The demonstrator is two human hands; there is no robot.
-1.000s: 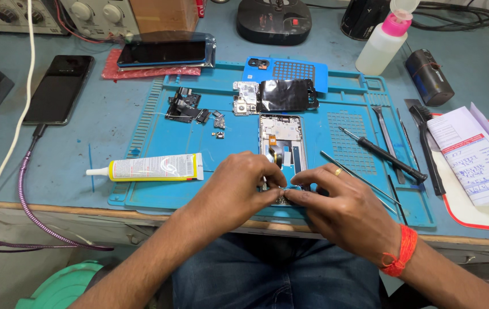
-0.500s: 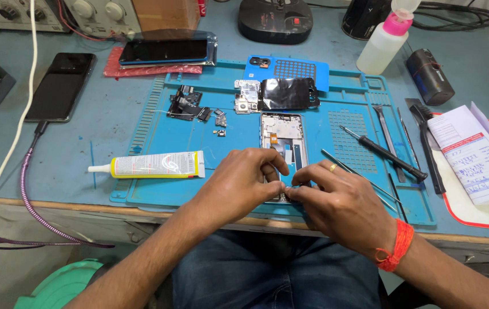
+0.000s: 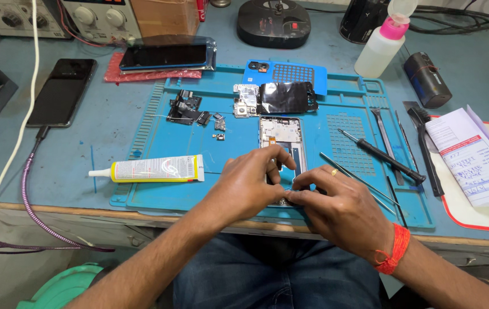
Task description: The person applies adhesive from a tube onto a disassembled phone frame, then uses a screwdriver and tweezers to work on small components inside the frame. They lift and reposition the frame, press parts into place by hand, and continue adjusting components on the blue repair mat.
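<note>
Head view. Both hands work on an opened phone frame [image 3: 281, 137] lying flat on the blue work mat [image 3: 153, 194], at the mat's near middle. The frame is a pale metal shell, rectangular, screen side down, its inside bare and silvery with a blue strip along the right inner edge; its far half shows, its near half is covered by the hands. The left hand [image 3: 247, 186] lies over the frame's lower left, fingers curled, fingertips pressed down on the near end. The right hand [image 3: 341, 209] meets it from the right, thumb and forefinger pinched narrow at the frame's bottom edge; whether they hold a small part there cannot be told. A ring sits on one right finger, and an orange thread band [image 3: 393, 252] circles the right wrist.

Left of the grip, near it, a glue tube [image 3: 153, 170] lies on the mat, nozzle pointing away from the hands. Beyond the grip, past the frame's far end, rest a circuit board with a black shield [image 3: 281, 98] and small loose parts [image 3: 187, 109]. Right of the grip lie tweezers [image 3: 364, 183] and a screwdriver [image 3: 381, 155]. Further right, off the mat, sits a paper pad [image 3: 473, 157].
</note>
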